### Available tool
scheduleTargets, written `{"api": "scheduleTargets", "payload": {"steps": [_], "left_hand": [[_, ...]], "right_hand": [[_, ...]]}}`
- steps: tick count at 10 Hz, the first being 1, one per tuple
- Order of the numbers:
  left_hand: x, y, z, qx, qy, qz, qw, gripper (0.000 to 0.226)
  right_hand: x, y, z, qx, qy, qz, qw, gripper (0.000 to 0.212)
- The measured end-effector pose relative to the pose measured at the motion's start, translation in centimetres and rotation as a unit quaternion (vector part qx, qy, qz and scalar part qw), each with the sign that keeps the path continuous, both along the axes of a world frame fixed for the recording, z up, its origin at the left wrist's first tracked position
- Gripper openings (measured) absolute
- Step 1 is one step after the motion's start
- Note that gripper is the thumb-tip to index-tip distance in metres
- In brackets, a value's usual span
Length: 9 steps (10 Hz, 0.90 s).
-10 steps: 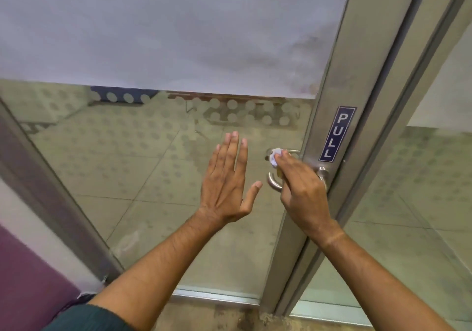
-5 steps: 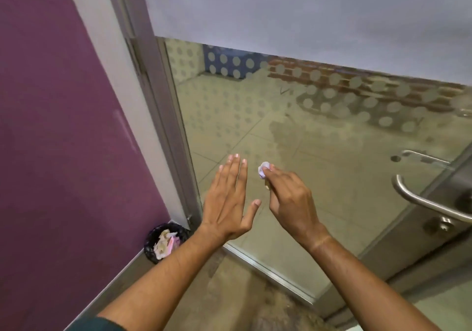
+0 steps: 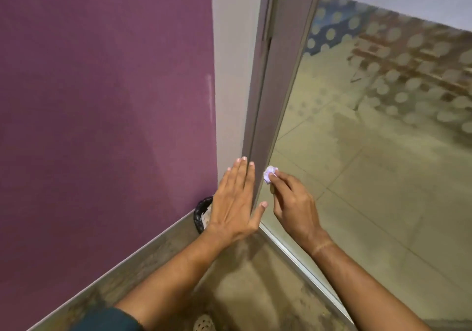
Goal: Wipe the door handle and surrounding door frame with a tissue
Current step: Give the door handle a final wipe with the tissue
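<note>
Seemingly, you held your left hand (image 3: 233, 200) flat and wide beside the frame (image 3: 270, 88) for balance while your right hand (image 3: 293, 203) pinched the balled tissue (image 3: 269, 174) against it to wipe.

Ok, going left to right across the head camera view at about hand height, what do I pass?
Purple wall → black waste bin → left hand, open and flat → crumpled tissue pinched by the right hand → glass door panel with frosted dots.
</note>
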State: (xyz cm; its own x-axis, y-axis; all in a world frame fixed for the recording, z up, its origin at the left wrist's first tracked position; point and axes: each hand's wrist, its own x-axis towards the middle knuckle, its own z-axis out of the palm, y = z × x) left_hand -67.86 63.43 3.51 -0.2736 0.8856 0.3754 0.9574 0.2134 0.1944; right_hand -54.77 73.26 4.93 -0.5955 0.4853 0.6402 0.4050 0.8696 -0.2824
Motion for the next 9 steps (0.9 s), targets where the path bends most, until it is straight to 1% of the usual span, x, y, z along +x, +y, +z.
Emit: {"api": "scheduleTargets", "payload": {"steps": [1,2,3,4,5,6,7,8,9], "left_hand": [[-3.3,-0.7,-1.2,-0.019,-0.001,0.02,1.0,0.085],[-6.9,-2.0,-2.8,-0.028,-0.044,0.048,0.997,0.085],[-8.7,-2.7,-4.3,0.003,-0.061,0.073,0.995,0.079],[-11.2,-3.4,-7.0,0.009,-0.065,0.101,0.993,0.076],[-12.9,-3.6,-9.1,-0.024,-0.066,0.113,0.991,0.078],[-14.8,-3.6,-12.0,-0.079,-0.08,0.146,0.983,0.081],[-15.7,-3.1,-14.1,-0.108,-0.108,0.17,0.974,0.082],[-16.6,-2.6,-16.0,-0.117,-0.124,0.171,0.97,0.08],[-17.2,-2.1,-17.0,-0.129,-0.126,0.172,0.968,0.08]], "right_hand": [[-3.4,-0.1,-1.4,-0.017,-0.007,0.014,1.0,0.035],[-7.3,-0.2,-3.4,-0.042,-0.014,0.031,0.999,0.037],[-9.4,0.0,-5.2,-0.057,-0.024,0.039,0.997,0.037],[-11.9,0.6,-8.5,-0.081,-0.054,0.064,0.993,0.029],[-13.4,1.4,-11.0,-0.126,-0.059,0.09,0.986,0.025],[-15.0,2.8,-14.6,-0.189,-0.11,0.088,0.972,0.029],[-16.5,4.4,-17.4,-0.193,-0.144,0.099,0.966,0.032],[-19.7,6.1,-20.0,-0.213,-0.195,0.133,0.948,0.038],[-21.5,7.2,-21.4,-0.188,-0.215,0.148,0.947,0.037]]}}
